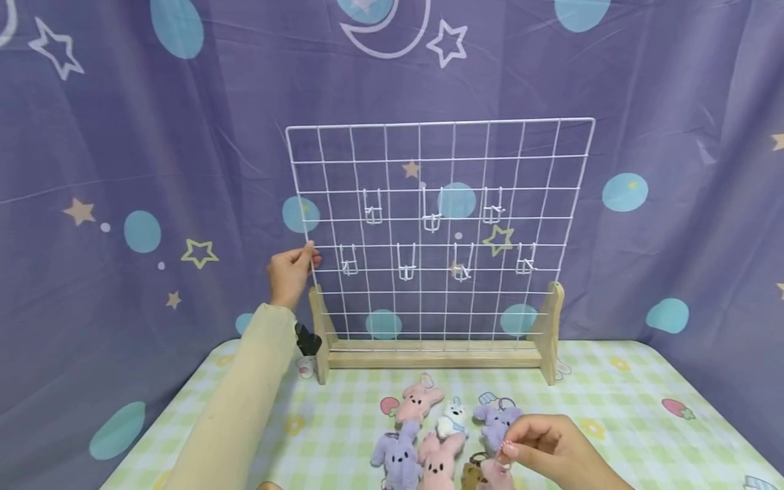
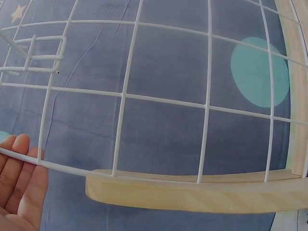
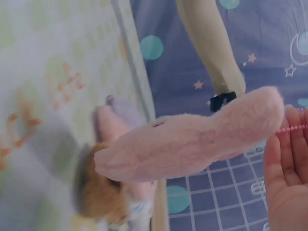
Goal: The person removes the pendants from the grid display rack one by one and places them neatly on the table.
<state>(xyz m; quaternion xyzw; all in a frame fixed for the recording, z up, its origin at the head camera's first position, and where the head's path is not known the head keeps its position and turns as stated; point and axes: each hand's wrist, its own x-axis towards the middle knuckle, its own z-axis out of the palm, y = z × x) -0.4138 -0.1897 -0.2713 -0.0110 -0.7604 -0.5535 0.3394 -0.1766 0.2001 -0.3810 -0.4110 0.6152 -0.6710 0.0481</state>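
Note:
My left hand (image 1: 290,275) holds the left edge of a white wire grid panel (image 1: 441,124), a little above its wooden stand (image 1: 435,361). In the left wrist view, the fingers (image 2: 31,197) are at that edge wire. Low at the front, my right hand (image 1: 554,446) pinches the pink bead chain (image 3: 291,128) of a pink plush keychain (image 3: 192,144). The plush hangs from the chain, above a brown plush (image 3: 103,192). Its lower part is cut off in the head view.
Several white hooks (image 1: 407,272) hang in two rows on the grid. Before the stand lie purple plushes (image 1: 399,457), pink plushes (image 1: 416,403) and a small white plush (image 1: 453,420) on the checked tablecloth (image 1: 637,435). A purple patterned curtain (image 1: 686,238) hangs behind.

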